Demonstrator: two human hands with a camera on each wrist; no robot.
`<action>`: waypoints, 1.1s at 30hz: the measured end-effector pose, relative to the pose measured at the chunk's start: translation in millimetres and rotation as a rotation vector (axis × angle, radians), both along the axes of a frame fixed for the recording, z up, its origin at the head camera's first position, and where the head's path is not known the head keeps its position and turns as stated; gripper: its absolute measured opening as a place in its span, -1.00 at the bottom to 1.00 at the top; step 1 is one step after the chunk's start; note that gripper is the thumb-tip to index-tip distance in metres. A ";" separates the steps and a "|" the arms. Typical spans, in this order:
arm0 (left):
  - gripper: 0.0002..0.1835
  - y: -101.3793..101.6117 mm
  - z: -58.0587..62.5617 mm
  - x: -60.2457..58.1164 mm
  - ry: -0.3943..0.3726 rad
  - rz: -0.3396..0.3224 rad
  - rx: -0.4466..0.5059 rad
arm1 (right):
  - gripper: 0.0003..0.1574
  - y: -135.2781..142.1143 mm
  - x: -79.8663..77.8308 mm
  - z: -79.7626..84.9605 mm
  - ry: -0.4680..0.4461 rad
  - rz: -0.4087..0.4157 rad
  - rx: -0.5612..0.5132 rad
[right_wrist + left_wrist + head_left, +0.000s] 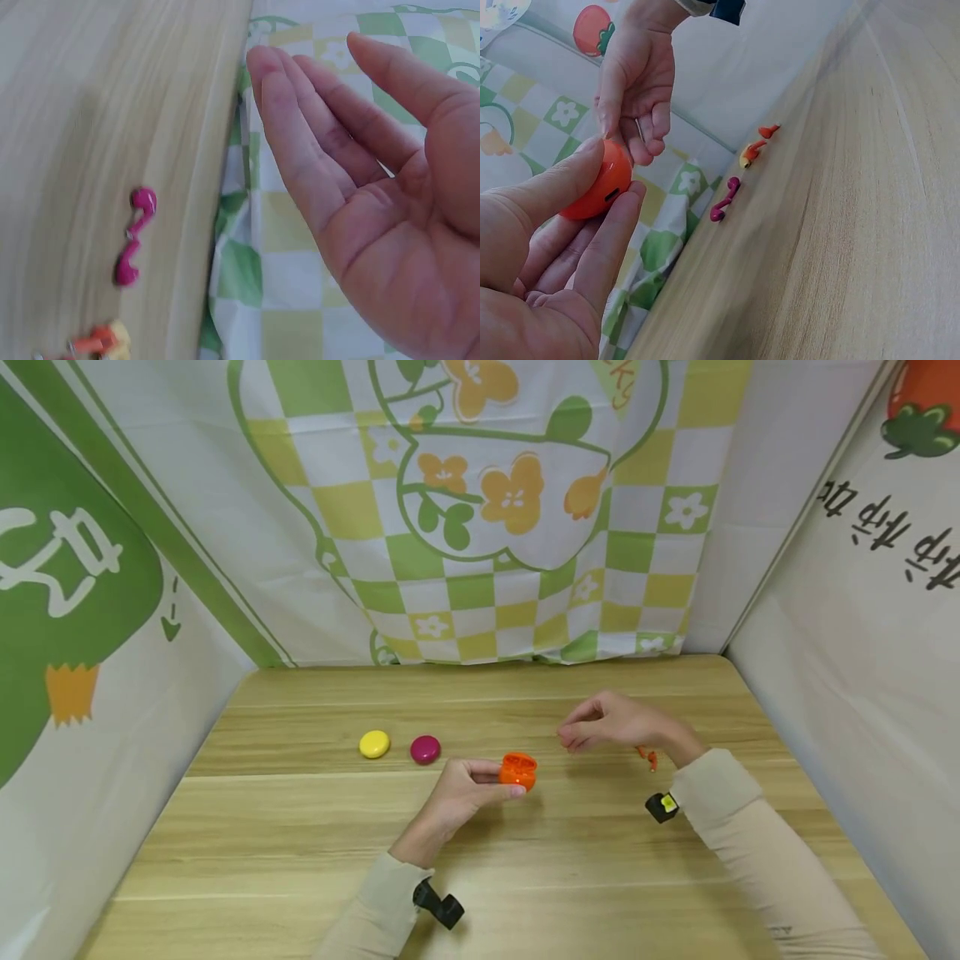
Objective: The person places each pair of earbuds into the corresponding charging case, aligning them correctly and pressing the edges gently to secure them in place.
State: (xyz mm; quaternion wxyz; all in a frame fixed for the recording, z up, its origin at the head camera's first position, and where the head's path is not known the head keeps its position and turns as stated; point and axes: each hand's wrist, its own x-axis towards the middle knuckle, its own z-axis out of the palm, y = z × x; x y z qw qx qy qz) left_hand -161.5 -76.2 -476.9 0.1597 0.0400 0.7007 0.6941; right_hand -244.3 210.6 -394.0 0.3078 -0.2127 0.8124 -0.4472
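Note:
My left hand [468, 789] grips a small orange earbud case [519, 771] between thumb and fingers, held over the table with its lid up. In the left wrist view the rounded shell of the case [604, 184] shows a dark port slot. My right hand [611, 725] hovers to the right of the case and farther back. Its fingers [289, 127] are nearly straight with the thumb apart from them, and nothing shows between them. Orange earbuds [649, 758] lie on the table near the right wrist. A magenta earbud pair [136, 236] lies close by, hidden in the head view.
A yellow round case [374, 744] and a magenta round case [425, 749] sit left of the hands on the wooden table [300, 843]. A yellow earbud [745, 156] lies against the orange ones. Printed cloth [510, 610] hangs along the back edge.

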 end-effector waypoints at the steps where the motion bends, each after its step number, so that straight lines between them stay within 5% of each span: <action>1: -0.63 0.0 0.2 0.0 -0.001 0.001 0.001 | -0.53 3.2 0.3 1.7 0.015 -0.010 0.018; 14: -0.64 0.3 1.0 0.3 0.006 -0.012 -0.011 | -0.62 55.9 5.7 7.0 0.304 -0.025 0.203; 24: -0.64 -0.3 0.8 -0.1 0.004 -0.021 -0.009 | -0.80 86.7 5.5 -1.0 0.371 -0.060 0.319; 33: -0.66 0.8 -1.4 0.3 0.009 -0.020 -0.012 | -0.88 96.2 2.9 -17.8 0.337 -0.111 0.406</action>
